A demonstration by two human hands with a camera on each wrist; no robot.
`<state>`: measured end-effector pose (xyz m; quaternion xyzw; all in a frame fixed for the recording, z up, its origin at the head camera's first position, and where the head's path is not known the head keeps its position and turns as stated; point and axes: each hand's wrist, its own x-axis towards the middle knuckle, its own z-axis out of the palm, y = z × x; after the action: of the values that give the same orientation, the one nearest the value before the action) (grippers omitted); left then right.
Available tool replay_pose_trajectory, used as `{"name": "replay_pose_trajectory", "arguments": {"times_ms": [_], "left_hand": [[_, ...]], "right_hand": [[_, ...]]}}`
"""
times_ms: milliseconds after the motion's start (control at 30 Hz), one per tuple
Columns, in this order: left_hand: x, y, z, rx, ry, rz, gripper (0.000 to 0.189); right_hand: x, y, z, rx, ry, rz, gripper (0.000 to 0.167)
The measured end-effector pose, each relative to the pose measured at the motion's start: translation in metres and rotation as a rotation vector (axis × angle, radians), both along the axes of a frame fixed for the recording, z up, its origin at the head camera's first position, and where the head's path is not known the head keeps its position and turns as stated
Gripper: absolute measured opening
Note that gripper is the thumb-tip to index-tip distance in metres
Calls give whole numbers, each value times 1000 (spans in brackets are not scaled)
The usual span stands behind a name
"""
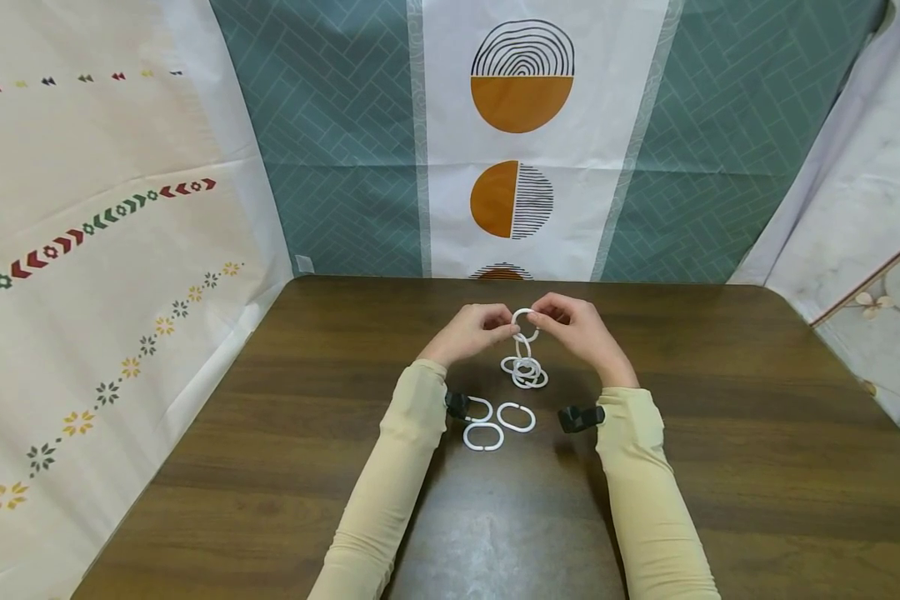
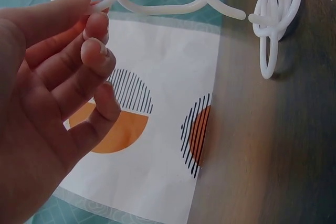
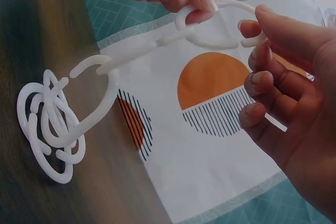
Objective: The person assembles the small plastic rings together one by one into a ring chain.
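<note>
Pinched in left hand [image 1: 471,335] and right hand [image 1: 581,335]: top ring [image 1: 523,311]; at six o'clock, chain [image 1: 525,367] down to desk [image 1: 270,458]; at seven, loose rings [image 1: 483,424]; apparently mid-linking, next probably needing another ring

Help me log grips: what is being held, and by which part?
Both hands pinch the topmost white link, one at each end.

Two hands [image 1: 468,335] [image 1: 581,333], one chain of white links [image 1: 523,364], three loose white links [image 1: 517,430] [image 1: 490,408] [image 1: 474,448] nearer, two black wrist cameras [image 1: 457,406] [image 1: 579,418], two sleeves [image 1: 390,450] [image 1: 645,467], one wooden table [image 1: 270,467], three half-orange circles [image 1: 521,102] [image 1: 495,200] [image 1: 501,273] far.
</note>
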<state>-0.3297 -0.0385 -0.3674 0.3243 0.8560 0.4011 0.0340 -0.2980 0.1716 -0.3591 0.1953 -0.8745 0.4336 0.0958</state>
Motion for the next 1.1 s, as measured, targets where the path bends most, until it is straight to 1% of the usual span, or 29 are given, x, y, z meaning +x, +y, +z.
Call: {"name": "replay_pose_trajectory", "arguments": {"times_ms": [67, 167, 267, 333, 533, 633, 767, 833, 867, 967, 1100], "left_hand": [[0, -1, -1, 12, 19, 16, 14], [-1, -2, -2, 51, 34, 56, 13], [-2, -3, -1, 106, 41, 103, 13], [-2, -4, 0, 139, 56, 137, 13], [-2, -5, 2, 218, 118, 224, 14], [-3, -7, 2, 254, 134, 271, 16], [-5, -10, 1, 305, 156, 346, 17], [-6, -13, 0, 330, 166, 377, 18], [-6, -14, 0, 343, 164, 387, 18], [-6, -16, 1, 365, 152, 398, 17], [-7, -17, 2, 360, 130, 390, 18]], "right_hand": [[0, 0, -1, -2, -12, -5, 20], [1, 1, -2, -5, -36, -9, 22], [1, 3, -3, 38, -62, 22, 22], [1, 4, -4, 95, -94, 71, 21], [-3, -2, -10, 318, -229, 295, 13], [-3, -7, -14, 411, -302, 360, 11], [-3, -13, -20, 491, -472, 409, 12], [-2, -16, -23, 521, -542, 412, 13], [-1, -18, -24, 541, -562, 406, 14], [1, -21, -27, 599, -577, 369, 18], [2, -24, -29, 641, -585, 315, 20]]}}
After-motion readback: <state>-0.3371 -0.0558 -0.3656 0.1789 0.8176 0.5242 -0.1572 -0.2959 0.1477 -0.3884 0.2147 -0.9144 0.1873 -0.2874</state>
